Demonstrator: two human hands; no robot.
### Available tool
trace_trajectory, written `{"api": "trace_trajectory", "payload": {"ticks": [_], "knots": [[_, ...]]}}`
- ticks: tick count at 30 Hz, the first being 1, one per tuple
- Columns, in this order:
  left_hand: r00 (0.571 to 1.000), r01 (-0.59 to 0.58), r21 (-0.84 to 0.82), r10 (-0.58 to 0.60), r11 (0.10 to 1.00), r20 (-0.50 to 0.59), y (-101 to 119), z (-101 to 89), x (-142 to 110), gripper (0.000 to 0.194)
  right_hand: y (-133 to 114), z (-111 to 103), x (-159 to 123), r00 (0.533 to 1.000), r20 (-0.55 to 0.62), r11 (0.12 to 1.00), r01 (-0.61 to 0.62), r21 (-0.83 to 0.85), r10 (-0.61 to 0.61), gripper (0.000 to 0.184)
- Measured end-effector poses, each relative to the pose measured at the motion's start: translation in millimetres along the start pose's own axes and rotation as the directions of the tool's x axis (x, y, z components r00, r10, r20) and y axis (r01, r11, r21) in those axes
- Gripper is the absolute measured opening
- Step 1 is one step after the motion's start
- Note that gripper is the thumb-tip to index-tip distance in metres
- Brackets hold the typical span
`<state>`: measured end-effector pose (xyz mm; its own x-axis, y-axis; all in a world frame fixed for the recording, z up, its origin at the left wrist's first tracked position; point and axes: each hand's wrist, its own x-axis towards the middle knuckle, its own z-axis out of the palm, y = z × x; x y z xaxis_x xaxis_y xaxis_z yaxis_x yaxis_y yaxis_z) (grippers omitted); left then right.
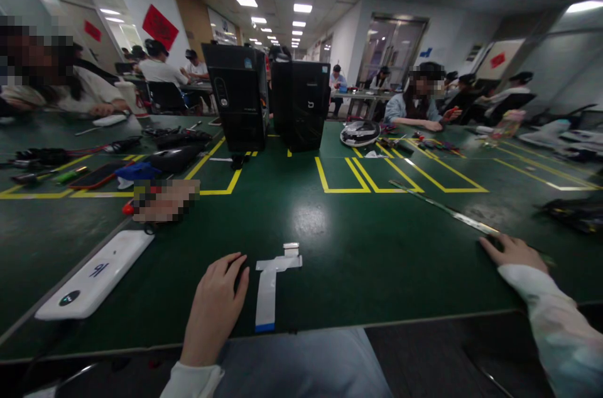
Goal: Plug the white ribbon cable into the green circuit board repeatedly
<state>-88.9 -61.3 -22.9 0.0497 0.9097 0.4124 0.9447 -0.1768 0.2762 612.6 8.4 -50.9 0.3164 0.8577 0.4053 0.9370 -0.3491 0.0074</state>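
My left hand (217, 299) rests on the green table with fingers stretched and the thumb apart, holding nothing. Just right of it lies a white flat ribbon cable (267, 294), with a blue end toward me and a small metal connector at its far end. My right hand (514, 252) is at the right, its fingers closed over the near part of a long, thin strip (445, 208). That strip lies slantwise on the table, its far end pointing up and left. Part of it is hidden beneath the hand.
At left lie a white power bank (101, 272) marked in ink and a pixelated item (167, 200). Two black computer towers (240, 96) stand at the back middle. Yellow tape (346, 189) marks the green table (330, 272). Coiled cables (360, 133) and co-workers are farther off.
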Motion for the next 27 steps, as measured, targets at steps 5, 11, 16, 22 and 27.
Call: {"api": "trace_trajectory", "payload": {"ticks": [5, 11, 16, 22, 27], "knots": [[1.0, 0.004, -0.016, -0.004, 1.0, -0.003, 0, -0.4, 0, 0.04, -18, -11, -3, 0.985, 0.136, 0.979, 0.083, 0.184, -0.109, 0.048], [1.0, -0.012, 0.007, 0.012, 1.0, 0.0, -2, 2.1, 1, 0.041, -48, -18, -9, 0.962, 0.127, 0.95, 0.21, 0.23, -0.243, 0.047], [1.0, -0.018, 0.012, 0.018, 1.0, 0.006, -3, 2.3, 1, 0.042, -81, -14, -3, 0.94, 0.051, 0.922, 0.319, 0.218, -0.338, 0.045], [1.0, -0.001, 0.005, 0.001, 1.0, 0.006, -2, 0.6, 1, 0.042, -145, -8, 3, 0.873, -0.041, 0.826, 0.474, 0.304, -0.486, 0.051], [1.0, 0.004, -0.031, -0.004, 1.0, -0.018, -2, 2.2, 1, 0.04, -216, -16, -4, 0.781, -0.086, 0.697, 0.597, 0.397, -0.619, 0.048]]}}
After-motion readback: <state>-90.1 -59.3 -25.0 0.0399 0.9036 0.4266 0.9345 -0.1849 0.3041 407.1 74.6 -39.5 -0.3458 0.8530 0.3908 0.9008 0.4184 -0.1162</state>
